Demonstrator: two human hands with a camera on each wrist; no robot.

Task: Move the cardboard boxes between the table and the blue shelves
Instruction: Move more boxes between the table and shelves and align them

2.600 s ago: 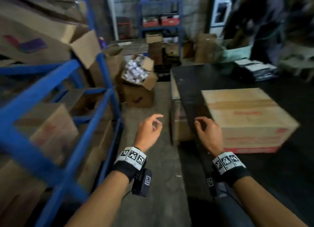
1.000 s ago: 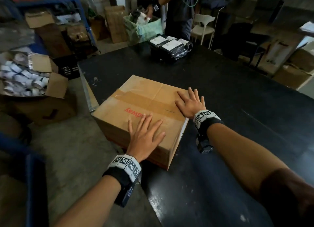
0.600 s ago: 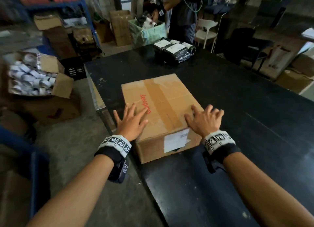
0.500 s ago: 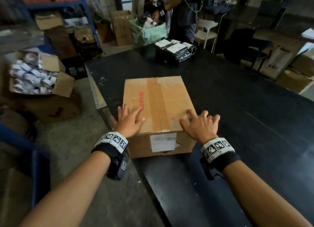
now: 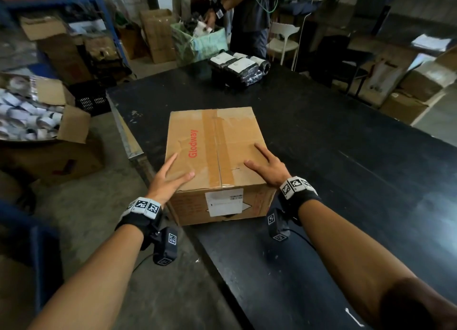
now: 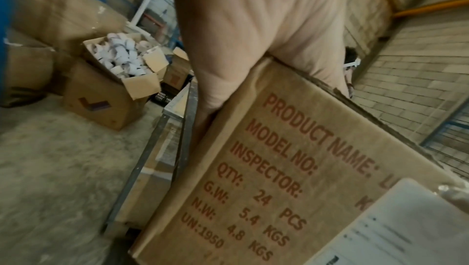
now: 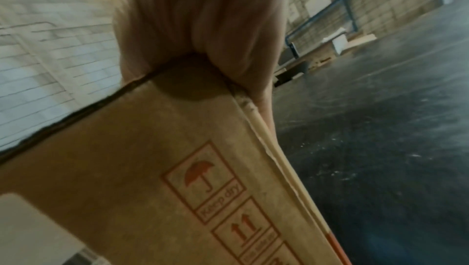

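Here a sealed brown cardboard box sits on the black table, near the table's 9 o'clock edge. Brown packing tape runs down the middle of its creased, slightly scuffed top, and red "Glodway" lettering lies to the tape's 9 o'clock side. A white shipping label is stuck on the near face, its print too small to read. The left wrist view shows red print on that face: "PRODUCT NAME:", "MODEL NO:", "INSPECTOR:", "QTY: 24 PCS", "G.W: 5.4 KGS", "N.W: 4.8 KGS", "UN:1950". The right wrist view shows an umbrella mark with "Keep dry" and two up arrows. The left hand lies flat, fingers spread, at the top's 7 o'clock corner; the right hand lies flat at the 5 o'clock corner, fingers straight.
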